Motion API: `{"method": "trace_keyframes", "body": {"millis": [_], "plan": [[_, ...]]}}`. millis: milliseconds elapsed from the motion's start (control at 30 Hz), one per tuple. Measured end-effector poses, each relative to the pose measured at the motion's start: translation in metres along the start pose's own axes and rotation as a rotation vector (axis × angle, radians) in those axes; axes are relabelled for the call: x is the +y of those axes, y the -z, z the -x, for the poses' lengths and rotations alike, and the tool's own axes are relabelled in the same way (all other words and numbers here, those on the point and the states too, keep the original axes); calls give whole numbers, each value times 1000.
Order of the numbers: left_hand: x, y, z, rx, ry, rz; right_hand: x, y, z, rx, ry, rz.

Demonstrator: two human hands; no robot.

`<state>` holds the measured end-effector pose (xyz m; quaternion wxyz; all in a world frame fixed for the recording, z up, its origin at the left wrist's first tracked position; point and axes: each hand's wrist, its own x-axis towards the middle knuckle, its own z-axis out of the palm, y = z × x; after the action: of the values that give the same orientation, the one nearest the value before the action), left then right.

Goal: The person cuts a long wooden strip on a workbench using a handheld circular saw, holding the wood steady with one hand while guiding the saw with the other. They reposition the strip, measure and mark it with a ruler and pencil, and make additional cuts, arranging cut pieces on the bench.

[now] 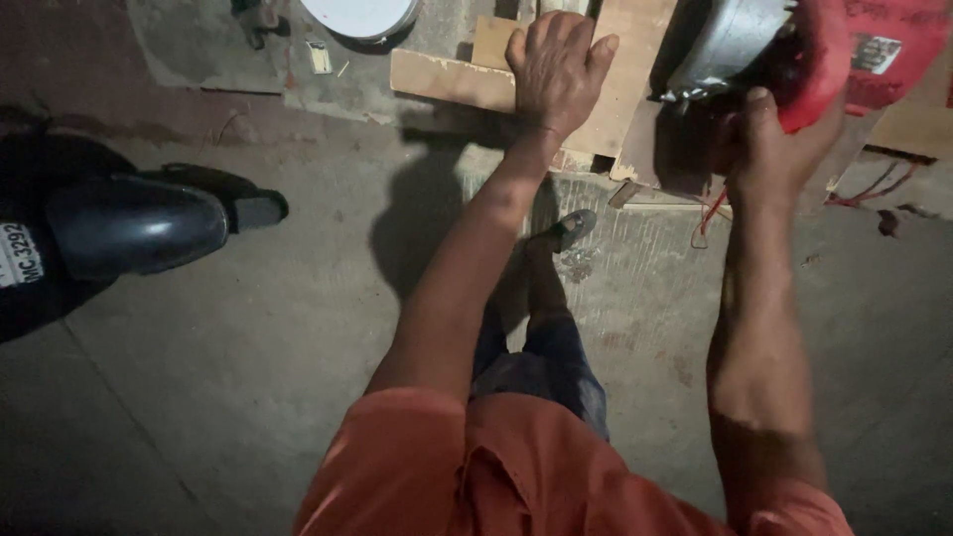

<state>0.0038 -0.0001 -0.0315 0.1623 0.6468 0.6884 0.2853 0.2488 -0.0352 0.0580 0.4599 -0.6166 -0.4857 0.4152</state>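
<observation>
Red-capped grey motor (769, 55): your right hand (779, 149) grips its lower edge; left hand (556, 69) lies flat, fingers spread, on wooden board (447, 79).

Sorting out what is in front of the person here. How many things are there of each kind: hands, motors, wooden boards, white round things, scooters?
Hands: 2, left hand flat on a wooden board, right hand gripping the motor
Red and grey motor: 1
Wooden boards: 2, the second wooden board lies beside the first
White round thing: 1
Black scooter: 1
Total: 7
</observation>
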Motion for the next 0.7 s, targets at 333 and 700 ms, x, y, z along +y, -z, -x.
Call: {"method": "trace_keyframes", "body": {"millis": [333, 700], "plan": [[3, 5, -2, -44, 35, -53, -50, 4, 37, 26, -17, -103], [4, 2, -1, 45, -25, -41, -146, 106, 160, 151, -268, -326]]}}
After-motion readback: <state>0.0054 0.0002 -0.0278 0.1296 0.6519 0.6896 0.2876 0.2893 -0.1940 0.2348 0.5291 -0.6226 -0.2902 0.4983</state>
